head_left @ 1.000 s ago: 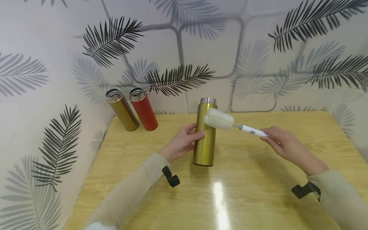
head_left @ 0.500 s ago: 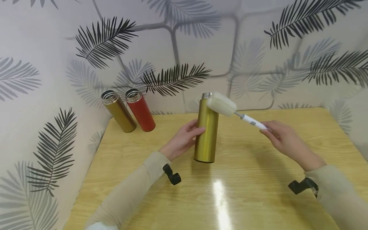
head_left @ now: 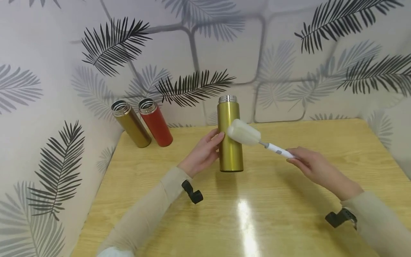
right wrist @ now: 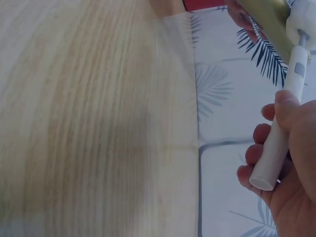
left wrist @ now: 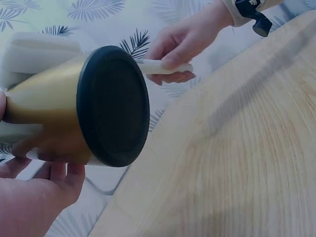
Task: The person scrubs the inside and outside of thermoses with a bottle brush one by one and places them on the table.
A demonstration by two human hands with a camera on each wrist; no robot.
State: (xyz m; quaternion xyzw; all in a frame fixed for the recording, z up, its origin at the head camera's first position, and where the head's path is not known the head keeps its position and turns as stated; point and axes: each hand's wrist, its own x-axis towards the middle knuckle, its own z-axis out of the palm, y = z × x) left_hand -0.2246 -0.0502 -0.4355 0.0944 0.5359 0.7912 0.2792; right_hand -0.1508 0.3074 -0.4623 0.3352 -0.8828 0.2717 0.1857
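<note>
The left hand (head_left: 203, 153) has its fingers curled round the side of a gold flask (head_left: 229, 137), holding it upright and, as the left wrist view shows, lifted clear of the wooden counter (head_left: 257, 214), its black base (left wrist: 114, 104) in the air. The right hand (head_left: 309, 166) pinches the white handle of a sponge brush (head_left: 257, 138) between thumb and curled fingers; the brush's pale foam head lies against the flask's front, about halfway up its body. Beyond the left hand, well apart from it and close to the leaf-patterned wall, a bronze flask (head_left: 130, 123) and a red flask (head_left: 155, 122) stand just beside each other, both without lids.
</note>
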